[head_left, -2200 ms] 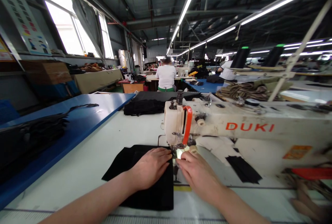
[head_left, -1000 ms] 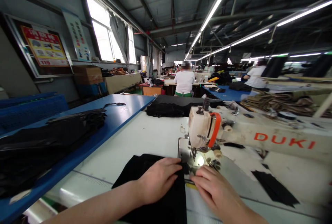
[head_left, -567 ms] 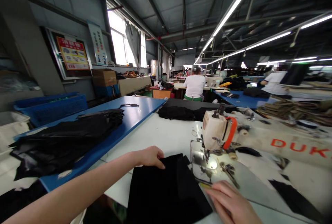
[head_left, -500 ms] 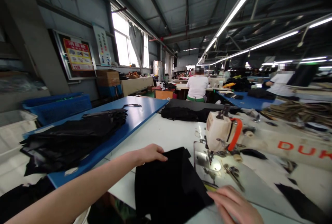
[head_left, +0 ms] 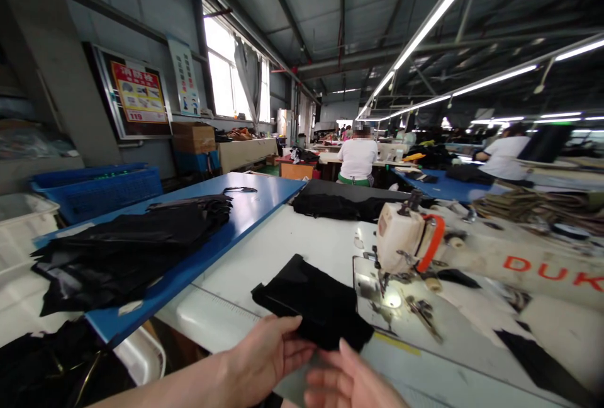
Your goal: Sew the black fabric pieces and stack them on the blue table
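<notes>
A black cloth piece (head_left: 316,298) lies across the pale sewing table, its right side beside the machine's metal plate. My left hand (head_left: 271,354) pinches its near edge, thumb on top and fingers underneath. Close by at the bottom, my right hand (head_left: 352,379) is held with thumb and fingers apart, just in front of the cloth's near edge; it is slightly blurred. To the right stands a white sewing machine (head_left: 401,238) with an orange guard, its lamp lighting the needle area.
On the blue table (head_left: 264,197) at left rests a stack of black cloth pieces (head_left: 141,247). More black fabric (head_left: 335,203) lies behind the machine. Scissors (head_left: 422,317) sit on the machine bed. A blue crate (head_left: 97,191) stands far left. A person in white (head_left: 357,159) sits ahead.
The cloth has turned and its near edge has moved farther from me. My left hand has come down to that near edge; my right hand has moved left, off the cloth's right corner.
</notes>
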A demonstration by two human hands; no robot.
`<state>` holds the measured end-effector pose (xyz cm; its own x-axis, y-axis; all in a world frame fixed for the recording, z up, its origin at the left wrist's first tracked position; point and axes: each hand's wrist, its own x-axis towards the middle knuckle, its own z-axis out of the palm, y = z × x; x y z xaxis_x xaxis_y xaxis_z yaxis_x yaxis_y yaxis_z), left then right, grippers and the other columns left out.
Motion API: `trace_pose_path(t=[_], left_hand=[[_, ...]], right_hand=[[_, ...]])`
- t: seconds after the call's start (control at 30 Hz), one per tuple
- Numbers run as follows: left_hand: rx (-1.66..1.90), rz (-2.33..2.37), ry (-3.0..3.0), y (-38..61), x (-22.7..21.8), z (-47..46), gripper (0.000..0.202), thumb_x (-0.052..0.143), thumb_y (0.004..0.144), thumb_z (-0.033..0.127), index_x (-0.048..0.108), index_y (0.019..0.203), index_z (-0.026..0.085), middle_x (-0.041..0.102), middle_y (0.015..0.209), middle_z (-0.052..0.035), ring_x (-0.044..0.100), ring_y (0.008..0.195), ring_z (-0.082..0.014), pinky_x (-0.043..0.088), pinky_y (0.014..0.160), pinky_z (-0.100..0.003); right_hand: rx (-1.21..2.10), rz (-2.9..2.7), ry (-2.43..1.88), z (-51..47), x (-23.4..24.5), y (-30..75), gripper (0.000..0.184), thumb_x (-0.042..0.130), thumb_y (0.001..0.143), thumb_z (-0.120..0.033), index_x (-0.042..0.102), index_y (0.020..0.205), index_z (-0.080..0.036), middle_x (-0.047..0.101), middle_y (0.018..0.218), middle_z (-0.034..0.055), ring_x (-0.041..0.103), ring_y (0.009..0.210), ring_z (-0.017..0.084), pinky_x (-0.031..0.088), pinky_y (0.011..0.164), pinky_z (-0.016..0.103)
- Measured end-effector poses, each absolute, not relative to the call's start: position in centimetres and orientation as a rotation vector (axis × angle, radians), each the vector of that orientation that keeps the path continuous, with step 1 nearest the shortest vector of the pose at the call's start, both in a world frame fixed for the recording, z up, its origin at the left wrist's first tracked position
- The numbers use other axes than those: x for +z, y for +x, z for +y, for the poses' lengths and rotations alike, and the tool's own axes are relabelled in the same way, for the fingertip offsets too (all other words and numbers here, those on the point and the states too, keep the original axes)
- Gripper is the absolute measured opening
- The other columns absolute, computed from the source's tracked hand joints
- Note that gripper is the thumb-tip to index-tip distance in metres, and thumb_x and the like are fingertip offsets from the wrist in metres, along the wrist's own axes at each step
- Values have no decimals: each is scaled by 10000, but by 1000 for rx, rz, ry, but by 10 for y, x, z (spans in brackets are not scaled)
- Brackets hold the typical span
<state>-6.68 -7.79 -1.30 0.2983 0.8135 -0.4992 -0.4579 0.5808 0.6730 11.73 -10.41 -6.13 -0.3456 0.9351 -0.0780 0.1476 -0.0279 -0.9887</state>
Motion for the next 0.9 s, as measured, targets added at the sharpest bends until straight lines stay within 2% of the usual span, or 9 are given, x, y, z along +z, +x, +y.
trace_pose_path(t=[0.17, 0.27, 0.4, 0.47, 0.57, 0.63, 0.73, 0.83, 0.9], left_hand=[[457, 814, 784, -68, 5, -93, 138, 512, 845, 261, 582, 892, 151, 692, 973, -107, 681, 881, -204, 517, 814, -310], [589, 951, 1345, -73, 6, -86, 127, 529, 823, 263, 568, 910, 179, 689, 965, -89, 662, 892, -226, 498, 852, -389], [948, 1278, 2270, -86, -7, -58, 332, 558, 793, 214, 556, 1125, 208, 498, 1323, -92, 429, 1230, -285, 305, 1055, -484], [850, 1382, 2445, -93, -14, -47, 370, 573, 789, 226, 542, 1156, 204, 511, 1294, -99, 446, 1202, -299, 347, 1024, -490], [703, 1402, 2476, -100, -21, -39, 196, 459, 859, 191, 578, 1013, 207, 610, 1040, -70, 579, 975, -234, 481, 864, -387], [769, 1406, 2432, -107, -23, -36, 185, 392, 884, 168, 566, 929, 211, 605, 940, -49, 597, 872, -197, 498, 793, -337], [1020, 1520, 2170, -128, -31, -29, 126, 401, 888, 225, 510, 949, 211, 589, 884, -33, 609, 782, -179, 519, 725, -320], [1312, 1660, 1898, -156, -45, -22, 304, 422, 855, 236, 399, 1155, 187, 567, 959, -67, 625, 848, -210, 548, 702, -351], [1419, 1793, 1960, -166, -49, -23, 486, 441, 841, 230, 299, 1300, 162, 505, 1163, -148, 557, 1065, -282, 520, 815, -449]], right_hand=[[1488, -926, -1317, -89, -35, 133, 330, 588, 791, -488, 634, 834, -165, 634, 696, 49, 627, 588, 143, 503, 537, 238], [1437, -957, -1362, -90, -33, 143, 276, 603, 776, -431, 641, 809, -159, 621, 686, 33, 603, 552, 128, 472, 488, 219], [1120, -1233, -1453, -89, -37, 152, 285, 519, 817, -421, 651, 895, -180, 660, 890, 75, 653, 735, 195, 533, 604, 294], [753, -1531, -1470, -83, -39, 158, 286, 488, 841, -391, 642, 1001, -211, 624, 1103, 83, 619, 958, 233, 525, 799, 367], [171, -2005, -1446, -73, -41, 163, 345, 467, 872, -330, 578, 1187, -243, 517, 1310, 53, 460, 1205, 256, 382, 1018, 454], [-61, -2230, -1446, -69, -45, 164, 368, 453, 892, -308, 560, 1230, -210, 540, 1295, 64, 457, 1207, 266, 382, 1017, 476], [-268, -2365, -1443, -69, -49, 162, 355, 440, 907, -293, 583, 1202, -158, 595, 1221, 90, 522, 1124, 275, 444, 950, 475], [-385, -2375, -1397, -73, -48, 160, 313, 473, 890, -242, 602, 1163, -158, 618, 1164, 91, 547, 1064, 269, 465, 913, 454], [-398, -2399, -1370, -72, -45, 159, 290, 514, 856, -178, 615, 1127, -166, 639, 1098, 84, 572, 988, 253, 481, 878, 429]])
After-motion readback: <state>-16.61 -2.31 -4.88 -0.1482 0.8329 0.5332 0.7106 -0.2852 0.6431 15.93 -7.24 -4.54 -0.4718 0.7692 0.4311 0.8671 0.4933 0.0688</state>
